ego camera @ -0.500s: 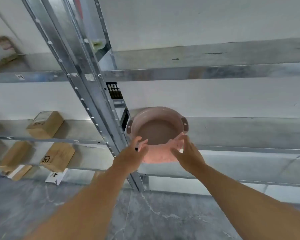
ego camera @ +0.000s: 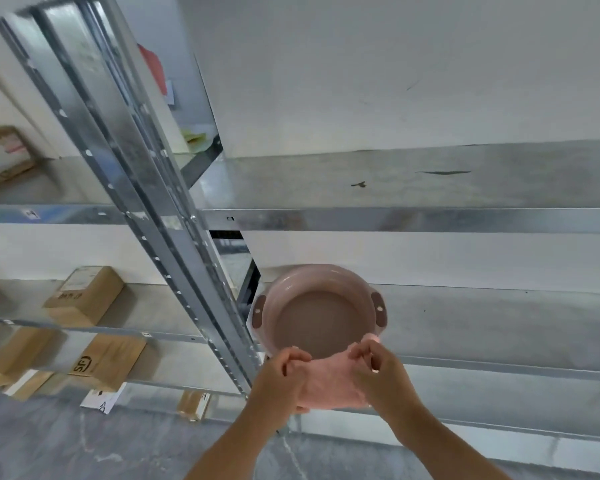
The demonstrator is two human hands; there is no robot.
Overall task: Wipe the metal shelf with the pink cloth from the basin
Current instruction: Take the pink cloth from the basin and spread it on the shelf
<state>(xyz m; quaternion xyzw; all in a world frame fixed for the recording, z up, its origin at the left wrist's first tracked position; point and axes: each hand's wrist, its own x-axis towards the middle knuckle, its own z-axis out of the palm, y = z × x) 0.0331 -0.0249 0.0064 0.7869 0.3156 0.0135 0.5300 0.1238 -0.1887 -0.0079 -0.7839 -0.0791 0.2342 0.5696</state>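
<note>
Both hands are pinching the pink cloth (ego camera: 329,379) by its upper edge, the left hand (ego camera: 283,379) closed on its left corner and the right hand (ego camera: 381,372) closed on its right. The cloth is hanging stretched between them, just in front of the pink basin (ego camera: 317,306), which is sitting on the metal shelf (ego camera: 482,323).

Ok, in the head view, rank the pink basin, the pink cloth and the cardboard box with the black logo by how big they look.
1. pink basin
2. pink cloth; cardboard box: these look alike, and the box sits farther away, so no ranking.
</note>
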